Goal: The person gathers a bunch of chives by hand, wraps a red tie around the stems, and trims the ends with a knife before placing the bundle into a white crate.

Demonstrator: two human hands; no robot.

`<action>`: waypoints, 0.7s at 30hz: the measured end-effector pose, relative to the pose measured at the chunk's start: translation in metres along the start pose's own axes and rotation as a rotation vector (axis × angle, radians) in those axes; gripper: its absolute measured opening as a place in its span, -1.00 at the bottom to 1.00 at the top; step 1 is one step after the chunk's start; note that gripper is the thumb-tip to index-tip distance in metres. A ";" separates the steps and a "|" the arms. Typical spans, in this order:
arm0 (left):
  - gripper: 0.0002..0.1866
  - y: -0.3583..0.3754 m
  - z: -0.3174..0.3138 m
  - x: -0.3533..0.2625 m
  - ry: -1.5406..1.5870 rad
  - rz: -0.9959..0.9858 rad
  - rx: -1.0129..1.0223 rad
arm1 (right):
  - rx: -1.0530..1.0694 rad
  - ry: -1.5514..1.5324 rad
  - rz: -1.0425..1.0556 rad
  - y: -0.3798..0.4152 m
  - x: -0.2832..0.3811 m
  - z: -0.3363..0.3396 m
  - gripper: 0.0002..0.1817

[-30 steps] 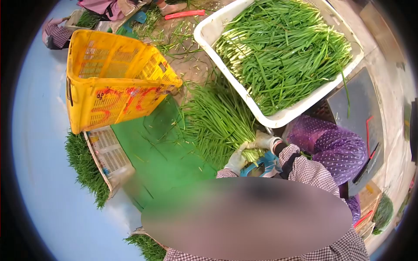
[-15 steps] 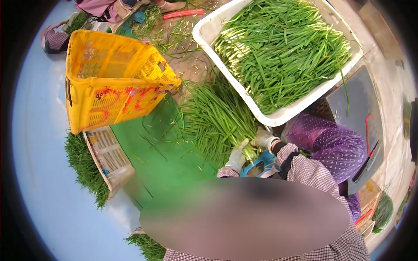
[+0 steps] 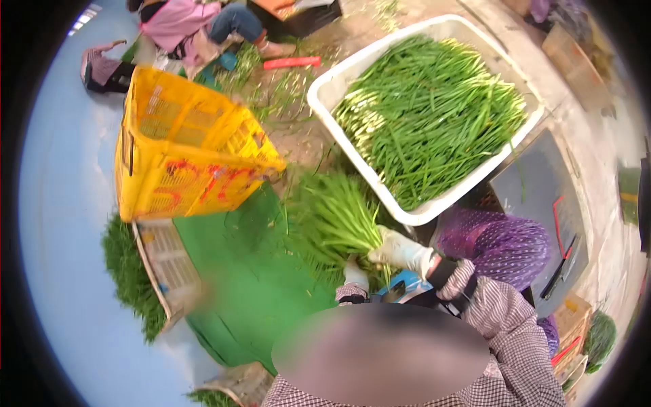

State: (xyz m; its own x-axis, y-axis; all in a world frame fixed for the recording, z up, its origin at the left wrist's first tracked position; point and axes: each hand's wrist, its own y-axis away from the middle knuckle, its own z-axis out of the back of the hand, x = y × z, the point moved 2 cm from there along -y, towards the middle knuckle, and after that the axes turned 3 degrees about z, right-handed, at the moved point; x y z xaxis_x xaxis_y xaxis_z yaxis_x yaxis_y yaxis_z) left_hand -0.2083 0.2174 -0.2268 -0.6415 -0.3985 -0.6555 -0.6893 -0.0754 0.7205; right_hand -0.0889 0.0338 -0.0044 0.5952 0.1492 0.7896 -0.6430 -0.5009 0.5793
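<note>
My right hand (image 3: pixel 400 249), in a whitish glove, is closed round the pale stem ends of a bunch of green chives (image 3: pixel 342 220). The bunch fans out up and to the left, blurred by motion. Just below it is my left hand (image 3: pixel 356 273), also gloved, close to the stems; its fingers are hidden. A blue plastic object (image 3: pixel 405 283) lies by my wrists, partly covered by my sleeve. Beyond my hands stands a white plastic tub (image 3: pixel 400 214), piled with chives (image 3: pixel 434 122) laid with their pale ends at the sides.
A yellow crate (image 3: pixel 203 180) stands left on the green floor sheet (image 3: pixel 244 271). Beside it, a pale crate (image 3: pixel 169 264) has greens along its far side. At the upper left sits a person in pink (image 3: pixel 180 30), near a red strip (image 3: pixel 291 62). Purple dotted fabric (image 3: pixel 498 247) covers a leg.
My right hand has risen slightly and moved left over the left hand, lifting a bunch of chives. The left hand has dropped lower and is more hidden. The whole view has shifted with my head.
</note>
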 end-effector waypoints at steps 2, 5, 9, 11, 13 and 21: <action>-0.63 -0.005 -0.015 -0.018 -0.494 -0.330 0.140 | 0.012 0.198 0.140 0.020 0.013 0.010 -0.39; -0.55 -0.036 -0.030 0.008 -0.325 -0.066 0.528 | -0.068 0.682 -0.100 0.031 0.015 0.026 -0.38; -0.56 0.038 -0.071 -0.066 -1.014 -0.210 0.535 | 0.033 0.171 0.174 0.050 0.023 0.038 -0.29; -0.53 0.074 -0.077 -0.095 -0.273 0.404 0.226 | -0.065 0.297 0.213 0.046 0.012 0.053 -0.38; -0.52 0.128 -0.100 -0.143 -0.157 0.293 0.275 | -0.220 0.429 0.226 0.035 -0.007 0.057 -0.34; -0.26 0.280 -0.218 -0.237 0.153 -0.148 0.895 | -0.700 1.509 0.380 0.215 0.118 -0.018 -0.15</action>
State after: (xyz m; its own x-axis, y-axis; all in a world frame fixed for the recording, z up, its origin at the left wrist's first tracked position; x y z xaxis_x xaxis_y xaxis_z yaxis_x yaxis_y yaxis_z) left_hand -0.1755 0.0912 0.1801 -0.5180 -0.5627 -0.6442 -0.8054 0.5745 0.1458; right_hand -0.1652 -0.0411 0.2171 -0.3159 0.9396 0.1316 -0.9486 -0.3153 -0.0261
